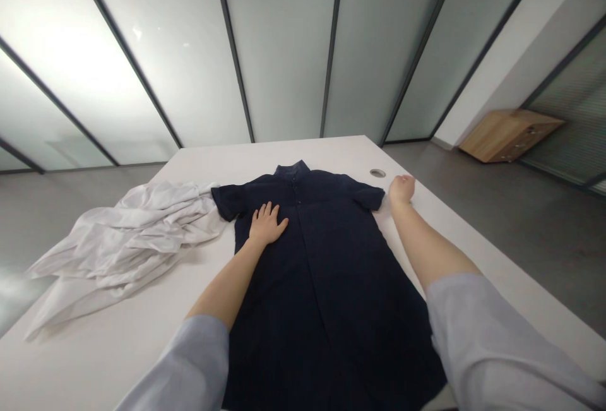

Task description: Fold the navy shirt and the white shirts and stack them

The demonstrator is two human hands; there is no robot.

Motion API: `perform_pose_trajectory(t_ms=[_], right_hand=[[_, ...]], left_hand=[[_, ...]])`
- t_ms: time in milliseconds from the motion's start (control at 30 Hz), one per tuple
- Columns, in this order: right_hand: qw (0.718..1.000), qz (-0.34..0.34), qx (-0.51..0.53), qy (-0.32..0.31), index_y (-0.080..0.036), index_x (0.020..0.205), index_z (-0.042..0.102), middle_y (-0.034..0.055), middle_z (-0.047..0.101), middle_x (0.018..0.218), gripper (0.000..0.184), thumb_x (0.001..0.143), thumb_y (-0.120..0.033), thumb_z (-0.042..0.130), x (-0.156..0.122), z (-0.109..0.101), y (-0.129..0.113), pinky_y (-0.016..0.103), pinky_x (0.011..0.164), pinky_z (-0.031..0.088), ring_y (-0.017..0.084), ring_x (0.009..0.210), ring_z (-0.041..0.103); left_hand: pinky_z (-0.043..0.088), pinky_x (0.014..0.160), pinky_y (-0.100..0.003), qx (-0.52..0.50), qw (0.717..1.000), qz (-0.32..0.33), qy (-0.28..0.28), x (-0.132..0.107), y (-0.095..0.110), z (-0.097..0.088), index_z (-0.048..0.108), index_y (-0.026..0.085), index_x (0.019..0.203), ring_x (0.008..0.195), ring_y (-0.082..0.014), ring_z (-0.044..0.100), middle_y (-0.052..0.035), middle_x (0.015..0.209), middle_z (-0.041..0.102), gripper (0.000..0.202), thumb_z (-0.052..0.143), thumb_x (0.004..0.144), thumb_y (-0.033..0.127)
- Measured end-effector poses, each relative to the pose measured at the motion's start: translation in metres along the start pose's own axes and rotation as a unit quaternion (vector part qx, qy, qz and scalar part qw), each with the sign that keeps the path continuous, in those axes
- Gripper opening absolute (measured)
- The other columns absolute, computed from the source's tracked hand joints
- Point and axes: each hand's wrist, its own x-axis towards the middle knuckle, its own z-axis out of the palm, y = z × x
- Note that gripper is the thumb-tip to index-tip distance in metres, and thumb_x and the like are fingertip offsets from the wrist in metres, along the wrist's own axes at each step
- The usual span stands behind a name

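A dark navy short-sleeved shirt (326,285) lies flat on the white table (108,348), its collar pointing away from me and its buttons running down the middle. My left hand (267,223) rests palm down on the chest of the shirt, fingers spread and holding nothing. My right hand (402,189) sits on the bare tabletop just beyond the end of the shirt's right-hand sleeve, its fingers curled closed with nothing visible in them. To the left of the shirt lies a crumpled white garment (123,240), touching the left sleeve and hanging over the table's edge.
A round cable grommet (377,173) is set in the tabletop near its far edge. Frosted glass partitions (284,51) stand beyond the table. A low wooden cabinet (511,136) lies on the grey floor at the far right.
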Motion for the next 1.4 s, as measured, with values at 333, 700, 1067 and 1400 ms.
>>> perform_pose_trajectory(t_ms=[333,700,1067,1400], right_hand=[[0.927,-0.28,-0.15,-0.199,-0.02,0.147,0.041,0.0122,0.034,0.155,0.065,0.094,-0.057,0.03,-0.139,0.035,-0.052,0.049,0.113,0.022,0.033,0.142,0.026],[0.922,-0.246,-0.178,-0.241,-0.021,0.153,0.028,0.0118,0.021,0.16,0.074,0.094,-0.064,0.02,-0.134,0.041,-0.057,0.051,0.116,0.013,0.033,0.146,0.018],[0.92,-0.245,-0.18,-0.247,-0.02,0.154,0.027,0.0116,0.02,0.161,0.076,0.094,-0.066,0.016,-0.14,0.039,-0.057,0.05,0.117,0.012,0.032,0.146,0.017],[0.957,-0.211,-0.091,-0.179,-0.022,0.125,0.063,0.0104,0.057,0.136,0.048,0.093,-0.047,0.038,-0.12,0.031,-0.06,0.042,0.1,0.04,0.029,0.124,0.05]], left_hand=[[0.016,0.116,-0.057,0.003,1.0,-0.005,-0.027,0.006,-0.005,0.002,0.027,0.023,0.153,0.147,-0.0355,0.014,-0.0095,0.161,0.018,0.076,0.019,0.091,0.067],[0.016,0.117,-0.054,0.002,1.0,-0.008,-0.029,0.01,-0.008,-0.001,0.026,0.024,0.154,0.148,-0.033,0.014,-0.0087,0.161,0.017,0.077,0.018,0.091,0.068],[0.017,0.116,-0.054,0.002,0.999,-0.01,-0.033,0.011,-0.018,-0.001,0.028,0.027,0.153,0.147,-0.0337,0.016,-0.0075,0.161,0.02,0.075,0.023,0.091,0.068],[0.046,0.089,-0.037,0.014,0.993,-0.041,0.11,-0.016,-0.011,-0.008,0.064,0.02,0.11,0.109,-0.0276,0.055,-0.0119,0.114,0.06,0.035,0.041,0.091,0.039]])
